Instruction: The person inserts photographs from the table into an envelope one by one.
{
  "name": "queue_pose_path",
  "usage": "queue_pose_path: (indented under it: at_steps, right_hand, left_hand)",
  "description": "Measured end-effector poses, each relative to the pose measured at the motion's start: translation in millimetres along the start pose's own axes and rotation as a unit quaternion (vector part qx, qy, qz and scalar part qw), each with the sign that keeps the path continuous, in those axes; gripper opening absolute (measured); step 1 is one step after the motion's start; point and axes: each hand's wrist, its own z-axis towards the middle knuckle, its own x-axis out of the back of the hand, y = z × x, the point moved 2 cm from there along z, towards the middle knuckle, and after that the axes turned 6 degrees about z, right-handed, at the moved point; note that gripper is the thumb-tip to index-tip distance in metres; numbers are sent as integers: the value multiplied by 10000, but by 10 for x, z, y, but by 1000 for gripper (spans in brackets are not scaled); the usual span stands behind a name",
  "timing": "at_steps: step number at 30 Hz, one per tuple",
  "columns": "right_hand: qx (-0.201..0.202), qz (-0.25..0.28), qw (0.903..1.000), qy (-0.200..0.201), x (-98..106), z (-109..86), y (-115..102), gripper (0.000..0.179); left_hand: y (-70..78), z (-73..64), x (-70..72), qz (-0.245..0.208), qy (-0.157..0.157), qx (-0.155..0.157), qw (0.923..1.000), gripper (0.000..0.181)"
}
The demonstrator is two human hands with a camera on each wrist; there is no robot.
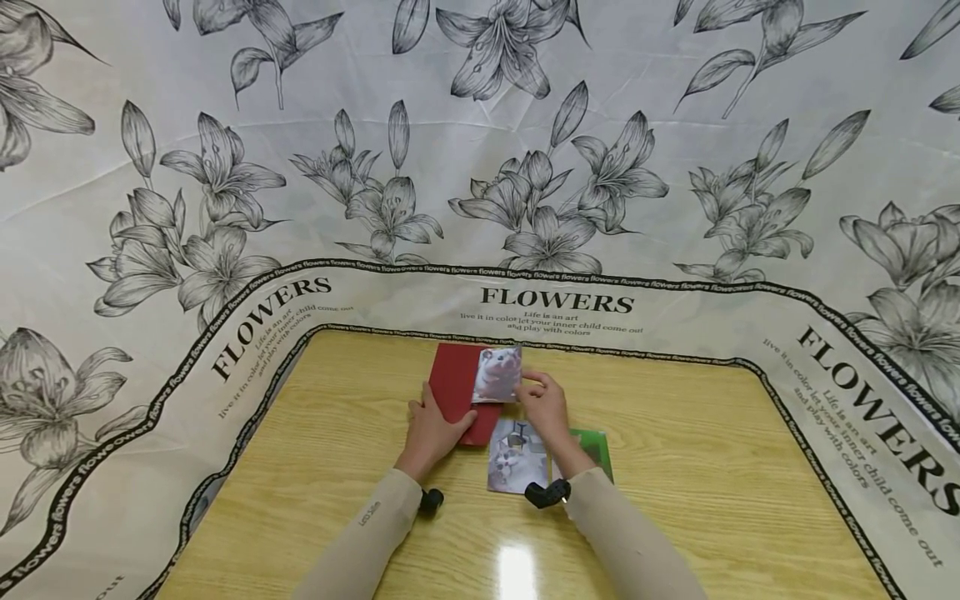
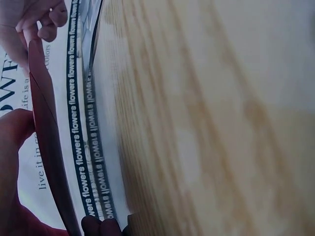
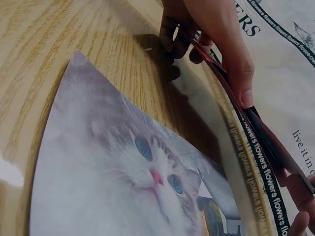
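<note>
My left hand (image 1: 435,427) grips a flat red sleeve-like piece (image 1: 453,375) by its lower left part, thumb on the near face. Whether it is an envelope or a folder I cannot tell. Over its right side lies a picture card (image 1: 498,373) with a pale furry animal on it. The fingers of my right hand (image 1: 545,407) pinch that card at its right edge. Seen edge-on in the left wrist view, the red piece (image 2: 47,118) is raised off the table, with fingers curled beneath it. In the right wrist view, both hands hold the stack from opposite ends.
On the wooden table (image 1: 337,467) lies a white cat picture card (image 1: 513,467), below the red piece. A green card (image 1: 597,450) lies beside it, partly hidden under my right forearm. A flower-printed cloth (image 1: 555,308) hangs round the table's back and sides.
</note>
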Motion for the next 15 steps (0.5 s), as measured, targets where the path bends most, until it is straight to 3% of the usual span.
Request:
queue_pose_path:
  at_steps: [15]
  right_hand:
    - [68,-302,9995,0,-158,-8,-31,32]
  left_hand:
    - [13,-19,23,-80,2,-12,10000,119]
